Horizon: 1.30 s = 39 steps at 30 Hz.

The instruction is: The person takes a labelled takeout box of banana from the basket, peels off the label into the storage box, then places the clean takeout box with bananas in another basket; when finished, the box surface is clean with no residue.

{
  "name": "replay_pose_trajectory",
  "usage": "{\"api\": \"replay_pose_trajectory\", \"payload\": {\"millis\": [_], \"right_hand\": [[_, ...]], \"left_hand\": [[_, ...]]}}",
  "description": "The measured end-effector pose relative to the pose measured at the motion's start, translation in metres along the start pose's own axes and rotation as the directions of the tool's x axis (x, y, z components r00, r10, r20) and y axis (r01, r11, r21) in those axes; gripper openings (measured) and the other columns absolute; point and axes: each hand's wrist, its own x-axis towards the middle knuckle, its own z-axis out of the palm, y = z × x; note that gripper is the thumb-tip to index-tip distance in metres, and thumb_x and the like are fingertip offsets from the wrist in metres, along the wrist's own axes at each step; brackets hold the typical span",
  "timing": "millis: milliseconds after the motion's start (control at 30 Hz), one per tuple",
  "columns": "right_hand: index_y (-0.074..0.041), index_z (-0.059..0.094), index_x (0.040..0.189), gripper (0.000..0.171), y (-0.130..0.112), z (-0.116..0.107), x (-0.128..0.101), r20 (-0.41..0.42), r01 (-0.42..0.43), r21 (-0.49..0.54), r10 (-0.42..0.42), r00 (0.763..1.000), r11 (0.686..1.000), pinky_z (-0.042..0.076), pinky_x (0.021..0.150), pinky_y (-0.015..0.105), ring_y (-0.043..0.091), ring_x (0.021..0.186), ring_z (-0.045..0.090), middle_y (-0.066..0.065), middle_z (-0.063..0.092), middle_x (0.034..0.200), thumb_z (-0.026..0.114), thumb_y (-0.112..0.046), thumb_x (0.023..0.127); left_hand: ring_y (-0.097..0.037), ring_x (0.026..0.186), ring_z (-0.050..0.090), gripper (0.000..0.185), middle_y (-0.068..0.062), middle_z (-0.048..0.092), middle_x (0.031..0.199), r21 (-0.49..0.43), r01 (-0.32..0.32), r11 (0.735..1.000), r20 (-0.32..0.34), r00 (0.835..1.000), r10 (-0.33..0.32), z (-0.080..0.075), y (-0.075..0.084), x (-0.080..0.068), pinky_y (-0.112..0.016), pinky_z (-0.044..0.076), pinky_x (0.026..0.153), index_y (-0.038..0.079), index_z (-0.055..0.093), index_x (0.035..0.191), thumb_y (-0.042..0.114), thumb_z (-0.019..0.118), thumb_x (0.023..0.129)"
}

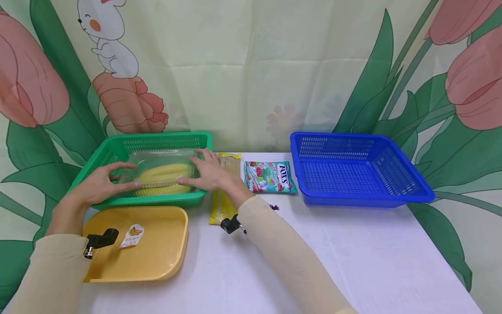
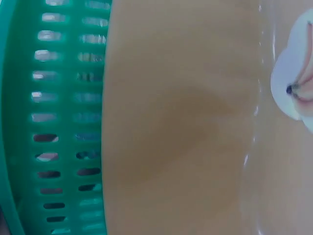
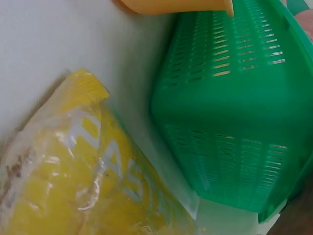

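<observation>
1. The clear box (image 1: 161,174) with yellow corn inside sits in the green basket (image 1: 117,148), near the back left of the table (image 1: 353,261). Seen from the head camera, the left hand (image 1: 103,183) curls round the box's left end and the right hand (image 1: 205,172) presses against its right end with fingers spread, so both clasp it between them.
2. Same view: a yellow tray (image 1: 157,253) lies at the table's front left edge, just in front of the green basket, with a small banana sticker (image 1: 132,235) on it. A yellow packet (image 1: 221,205) lies just right of the basket, partly under the right forearm. A Fox's candy bag (image 1: 269,176) sits mid-table, and a blue basket (image 1: 353,170) stands toward the back right.
3. Left wrist view: very close and blurred; the green basket's slotted wall (image 2: 58,122) is at left, the yellow tray (image 2: 176,122) fills the middle. The hand is not visible here.
4. Right wrist view: the yellow packet (image 3: 83,186) lies on the table beside the green basket's outer wall (image 3: 234,112); a yellow tray corner (image 3: 181,6) shows at the top. No fingers are visible here.
</observation>
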Motion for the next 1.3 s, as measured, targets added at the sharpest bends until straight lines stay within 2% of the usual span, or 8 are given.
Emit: {"api": "replay_pose_trajectory", "payload": {"millis": [133, 233, 467, 633, 867, 1033, 1167, 1300], "right_hand": [[-0.027, 0.038, 0.159, 0.087, 0.001, -0.002, -0.001, -0.002, -0.018, -0.029, 0.018, 1.0, 0.999, 0.02, 0.121, 0.064, 0.027, 0.156, 0.015, -0.003, 0.02, 0.169, 0.055, -0.077, 0.09], [-0.029, 0.039, 0.158, 0.086, 0.0, -0.002, -0.001, 0.003, -0.026, -0.033, 0.026, 1.0, 0.999, 0.023, 0.12, 0.064, 0.025, 0.156, 0.015, -0.004, 0.021, 0.169, 0.056, -0.078, 0.088], [-0.032, 0.043, 0.155, 0.086, -0.006, 0.0, 0.004, 0.037, -0.034, -0.029, 0.035, 0.999, 0.999, 0.022, 0.119, 0.063, 0.024, 0.156, 0.013, -0.008, 0.019, 0.169, 0.054, -0.082, 0.086], [-0.032, 0.046, 0.153, 0.083, -0.007, -0.001, 0.002, 0.038, -0.047, -0.038, 0.048, 0.998, 0.998, 0.021, 0.12, 0.065, 0.025, 0.157, 0.013, -0.008, 0.02, 0.169, 0.055, -0.082, 0.086], [-0.031, 0.044, 0.156, 0.083, -0.004, -0.002, -0.002, 0.022, -0.037, -0.064, 0.039, 0.999, 0.997, 0.018, 0.121, 0.067, 0.026, 0.159, 0.008, -0.006, 0.019, 0.171, 0.052, -0.081, 0.089], [-0.027, 0.044, 0.156, 0.075, -0.009, -0.007, -0.01, 0.017, 0.0, -0.107, 0.002, 1.0, 0.994, 0.019, 0.123, 0.063, 0.03, 0.159, 0.012, -0.002, 0.022, 0.17, 0.05, -0.072, 0.096], [-0.025, 0.044, 0.156, 0.069, -0.011, -0.017, -0.023, 0.017, 0.049, -0.117, -0.048, 0.999, 0.992, 0.02, 0.124, 0.059, 0.031, 0.157, 0.016, -0.001, 0.024, 0.17, 0.051, -0.065, 0.1], [-0.025, 0.043, 0.157, 0.066, -0.009, -0.028, -0.039, 0.008, 0.106, -0.094, -0.105, 0.994, 0.99, 0.023, 0.124, 0.055, 0.028, 0.155, 0.022, -0.001, 0.027, 0.168, 0.052, -0.06, 0.101]], "left_hand": [[-0.061, 0.137, 0.032, 0.066, -0.025, 0.006, 0.17, 0.015, -0.055, 0.998, -0.009, 0.998, 0.055, 0.003, 0.0, 0.001, -0.076, 0.036, 0.1, 0.004, 0.05, 0.148, 0.038, 0.074, 0.095], [-0.06, 0.137, 0.032, 0.067, -0.025, 0.011, 0.169, 0.039, -0.066, 0.997, -0.01, 0.998, 0.067, 0.003, 0.0, -0.001, -0.076, 0.036, 0.1, 0.004, 0.05, 0.147, 0.038, 0.074, 0.095], [-0.06, 0.134, 0.037, 0.07, -0.028, 0.014, 0.168, 0.133, -0.046, 0.99, 0.035, 0.998, 0.042, -0.004, -0.001, -0.003, -0.076, 0.039, 0.098, 0.005, 0.048, 0.149, 0.043, 0.072, 0.096], [-0.06, 0.134, 0.041, 0.072, -0.03, 0.015, 0.167, 0.161, -0.058, 0.985, 0.062, 0.997, 0.048, -0.005, 0.002, -0.001, -0.074, 0.041, 0.099, 0.004, 0.046, 0.151, 0.044, 0.071, 0.096], [-0.063, 0.135, 0.038, 0.075, -0.031, 0.014, 0.167, 0.15, -0.071, 0.986, 0.06, 0.996, 0.062, -0.003, 0.007, 0.001, -0.074, 0.04, 0.1, 0.001, 0.044, 0.152, 0.044, 0.071, 0.096], [-0.063, 0.139, 0.033, 0.079, -0.031, 0.016, 0.166, 0.154, -0.06, 0.986, 0.053, 0.997, 0.052, -0.005, 0.013, 0.006, -0.076, 0.033, 0.105, 0.0, 0.045, 0.151, 0.047, 0.073, 0.094], [-0.063, 0.142, 0.026, 0.077, -0.031, 0.011, 0.167, 0.084, -0.067, 0.994, 0.05, 0.997, 0.063, -0.004, 0.013, 0.005, -0.078, 0.029, 0.106, 0.0, 0.043, 0.152, 0.043, 0.072, 0.096], [-0.061, 0.148, 0.013, 0.07, -0.031, 0.008, 0.168, 0.004, -0.078, 0.997, -0.007, 0.997, 0.078, -0.001, 0.011, -0.001, -0.081, 0.022, 0.106, 0.0, 0.042, 0.153, 0.039, 0.067, 0.099]]}}
